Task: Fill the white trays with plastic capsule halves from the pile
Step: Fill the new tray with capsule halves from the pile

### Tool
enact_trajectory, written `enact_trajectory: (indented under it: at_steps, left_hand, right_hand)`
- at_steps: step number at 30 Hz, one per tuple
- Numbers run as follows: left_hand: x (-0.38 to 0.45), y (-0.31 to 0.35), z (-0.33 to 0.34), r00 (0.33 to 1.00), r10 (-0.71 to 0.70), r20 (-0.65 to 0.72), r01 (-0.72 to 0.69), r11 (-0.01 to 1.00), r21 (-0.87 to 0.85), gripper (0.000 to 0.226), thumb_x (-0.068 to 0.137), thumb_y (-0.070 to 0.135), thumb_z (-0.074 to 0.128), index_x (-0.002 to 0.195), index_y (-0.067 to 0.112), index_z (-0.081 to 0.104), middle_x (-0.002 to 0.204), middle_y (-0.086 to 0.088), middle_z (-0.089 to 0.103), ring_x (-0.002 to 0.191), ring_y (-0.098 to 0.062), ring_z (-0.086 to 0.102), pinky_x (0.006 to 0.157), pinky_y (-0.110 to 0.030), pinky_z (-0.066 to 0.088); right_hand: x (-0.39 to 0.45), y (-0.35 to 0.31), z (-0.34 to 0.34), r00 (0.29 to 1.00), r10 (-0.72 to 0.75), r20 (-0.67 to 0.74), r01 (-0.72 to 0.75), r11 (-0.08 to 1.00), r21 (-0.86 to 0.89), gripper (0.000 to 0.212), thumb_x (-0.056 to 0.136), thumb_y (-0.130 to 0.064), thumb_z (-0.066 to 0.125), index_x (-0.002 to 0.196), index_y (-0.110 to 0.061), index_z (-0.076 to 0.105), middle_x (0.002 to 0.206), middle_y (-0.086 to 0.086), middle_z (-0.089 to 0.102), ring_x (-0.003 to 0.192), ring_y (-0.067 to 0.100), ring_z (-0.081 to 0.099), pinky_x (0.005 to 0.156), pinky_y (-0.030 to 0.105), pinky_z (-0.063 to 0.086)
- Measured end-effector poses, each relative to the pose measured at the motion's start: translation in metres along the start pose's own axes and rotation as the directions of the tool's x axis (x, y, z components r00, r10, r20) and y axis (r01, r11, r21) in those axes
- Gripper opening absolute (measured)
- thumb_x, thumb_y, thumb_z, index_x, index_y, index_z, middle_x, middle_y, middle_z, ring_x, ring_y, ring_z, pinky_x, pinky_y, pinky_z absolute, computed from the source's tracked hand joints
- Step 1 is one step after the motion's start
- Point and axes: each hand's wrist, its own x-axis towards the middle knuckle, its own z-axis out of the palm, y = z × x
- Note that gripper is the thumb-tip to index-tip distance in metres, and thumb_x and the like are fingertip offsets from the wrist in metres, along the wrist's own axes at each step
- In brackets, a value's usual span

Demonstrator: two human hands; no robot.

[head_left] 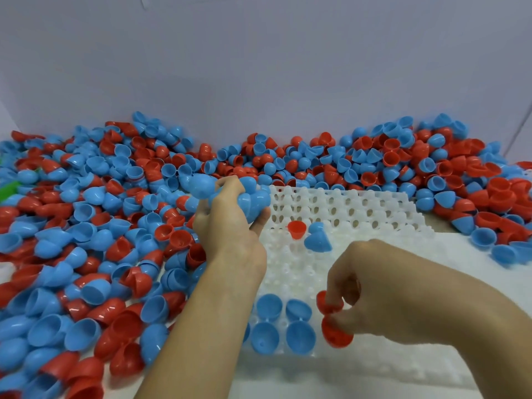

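A white tray (pixel 354 208) with rows of pegs lies in the middle. Several blue capsule halves (pixel 283 323) sit in its near row, and a red half (pixel 296 229) and a blue half (pixel 318 240) lie further back on it. My left hand (pixel 227 226) is raised over the tray's left edge and grips a bunch of blue halves (pixel 247 197). My right hand (pixel 362 295) hovers over the tray's near right part and pinches a red capsule pair (pixel 334 321). The pile of red and blue halves (pixel 100 226) spreads across the left and the back.
A pale wall (pixel 259 67) rises right behind the pile. More halves (pixel 489 203) are heaped at the right of the tray. A green object (pixel 8 188) pokes out at the far left. A second white tray (pixel 374 375) lies nearest to me.
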Motion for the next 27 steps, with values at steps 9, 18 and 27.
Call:
enact_trajectory:
  at_steps: [9,18,27]
  left_hand:
    - [-0.004,0.000,-0.001,0.996,-0.022,0.088,0.021,1.000,0.020,0.021,0.091,0.008,0.061,0.110,0.015,0.066,0.106,-0.008,0.066,0.085,-0.020,0.064,0.052,-0.024,0.053]
    - [-0.006,0.000,-0.001,0.985,-0.042,0.166,0.035,0.998,0.045,0.014,0.090,0.007,0.060,0.100,0.015,0.065,0.102,-0.009,0.065,0.080,-0.019,0.063,0.050,-0.025,0.053]
    - [-0.006,0.001,-0.002,0.982,-0.030,0.184,0.022,0.999,0.043,0.015,0.090,0.006,0.058,0.098,0.016,0.065,0.100,-0.008,0.066,0.075,-0.017,0.065,0.050,-0.026,0.053]
  right_hand:
    - [0.003,-0.008,0.010,0.998,0.055,0.020,-0.053,0.996,-0.065,0.015,0.075,-0.037,0.083,0.074,-0.033,0.069,0.057,-0.019,0.062,0.053,0.002,0.060,0.043,0.010,0.037]
    - [-0.006,0.003,-0.009,0.997,0.012,0.070,-0.014,1.000,0.023,0.025,0.072,-0.055,0.081,0.094,-0.049,0.071,0.081,-0.017,0.066,0.069,0.006,0.063,0.050,0.017,0.045]
    - [0.010,0.024,-0.012,0.993,-0.056,-0.099,0.070,0.988,0.141,0.011,0.091,-0.045,0.065,0.085,-0.041,0.072,0.066,-0.024,0.065,0.060,-0.009,0.058,0.048,0.011,0.042]
